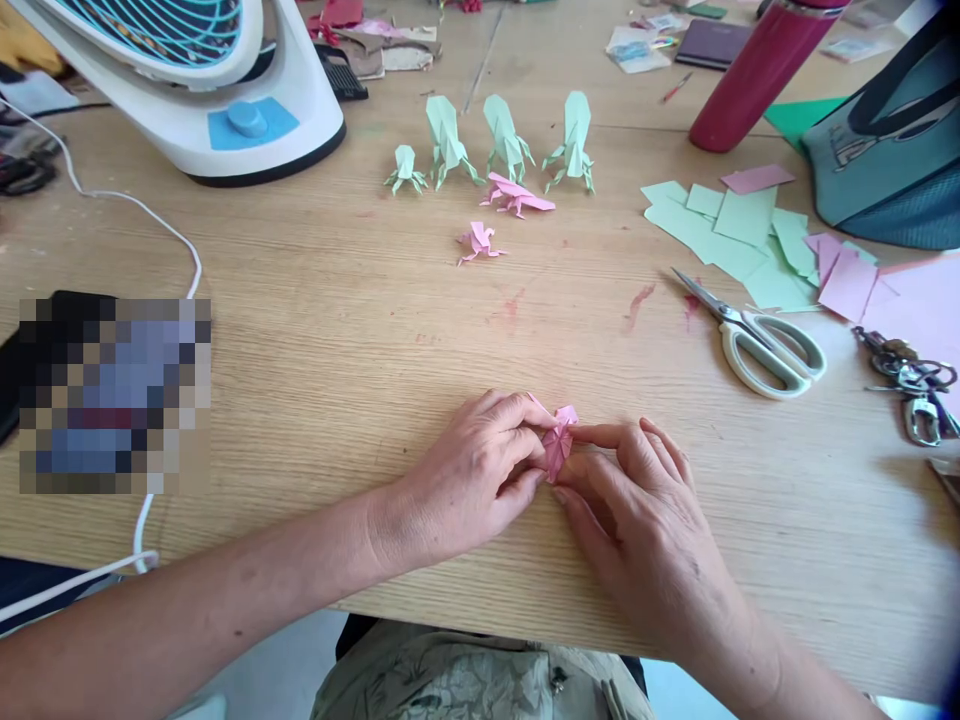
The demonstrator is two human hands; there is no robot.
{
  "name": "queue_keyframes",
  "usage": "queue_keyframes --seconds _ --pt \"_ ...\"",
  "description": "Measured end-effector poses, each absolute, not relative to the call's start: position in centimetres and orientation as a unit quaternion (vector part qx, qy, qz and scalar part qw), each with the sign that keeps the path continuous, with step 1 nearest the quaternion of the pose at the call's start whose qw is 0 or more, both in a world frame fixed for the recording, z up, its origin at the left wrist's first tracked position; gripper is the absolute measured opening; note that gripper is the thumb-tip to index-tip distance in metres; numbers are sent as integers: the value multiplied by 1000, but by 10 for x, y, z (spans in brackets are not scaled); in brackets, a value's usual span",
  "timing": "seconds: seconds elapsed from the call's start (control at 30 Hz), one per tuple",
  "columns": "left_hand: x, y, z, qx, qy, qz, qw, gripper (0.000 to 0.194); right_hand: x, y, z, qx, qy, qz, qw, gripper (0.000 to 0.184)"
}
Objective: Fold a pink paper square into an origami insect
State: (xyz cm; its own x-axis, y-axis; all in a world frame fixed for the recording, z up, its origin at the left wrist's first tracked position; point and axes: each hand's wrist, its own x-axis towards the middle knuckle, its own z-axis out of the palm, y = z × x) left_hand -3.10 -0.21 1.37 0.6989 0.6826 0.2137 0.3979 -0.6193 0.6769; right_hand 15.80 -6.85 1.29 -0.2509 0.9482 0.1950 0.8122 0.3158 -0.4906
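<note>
A small folded pink paper piece (558,440) rests on the wooden table (337,330) near its front edge. My left hand (472,475) pinches its left side with fingers curled together. From the right, my right hand (637,510) pinches the same piece between thumb and forefinger. Farther back stands a row of green origami figures (502,140), with two finished pink origami figures (517,195) in front of them.
White-handled scissors (757,340) lie to the right, beside green and pink paper scraps (750,235) and a bunch of keys (911,385). A red bottle (750,70) and a teal bag (892,140) stand back right. A white fan (202,80) and its cable (150,220) occupy the left.
</note>
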Motion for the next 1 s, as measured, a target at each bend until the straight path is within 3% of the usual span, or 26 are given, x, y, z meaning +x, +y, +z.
queue_keyframes --seconds 1.0 --pt "-29 -2 14 892 300 200 275 9 158 -71 11 -563 -785 132 223 12"
